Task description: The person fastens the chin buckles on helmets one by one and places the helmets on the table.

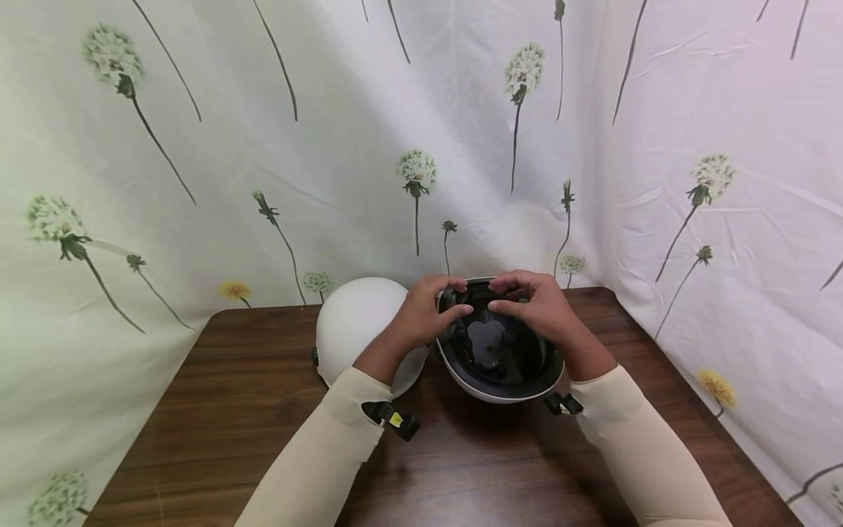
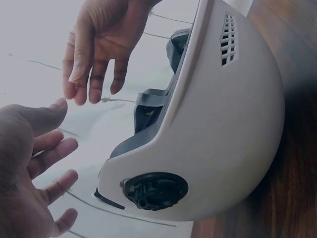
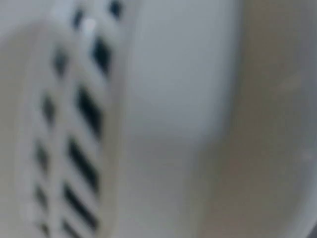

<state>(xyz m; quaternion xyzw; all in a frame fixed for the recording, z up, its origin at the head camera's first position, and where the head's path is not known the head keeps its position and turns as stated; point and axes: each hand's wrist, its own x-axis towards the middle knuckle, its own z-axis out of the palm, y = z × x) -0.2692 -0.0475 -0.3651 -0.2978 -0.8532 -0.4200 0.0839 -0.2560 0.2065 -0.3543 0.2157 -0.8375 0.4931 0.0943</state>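
Observation:
A white helmet (image 1: 484,394) lies upturned on the table, its black padded inside (image 1: 527,359) facing up. Over its far part are both hands, fingertips pointing toward each other with a gap between. My left hand (image 1: 420,313) has its thumb and fingers spread and relaxed, holding nothing. Opposite it, my right hand (image 1: 545,311) is loosely bent and holds nothing either. In the left wrist view both hands are apart from the shell, which shows a slotted vent (image 2: 229,42) and a black round fitting (image 2: 154,190). Only the blurred white shell and vent (image 3: 86,148) fill the right wrist view.
A second white helmet (image 1: 362,322) sits dome up just left of the upturned one, partly behind my left forearm. Both stand toward the far edge of the brown wooden table (image 1: 250,410). A white flower-print cloth (image 1: 342,146) hangs behind and along the sides.

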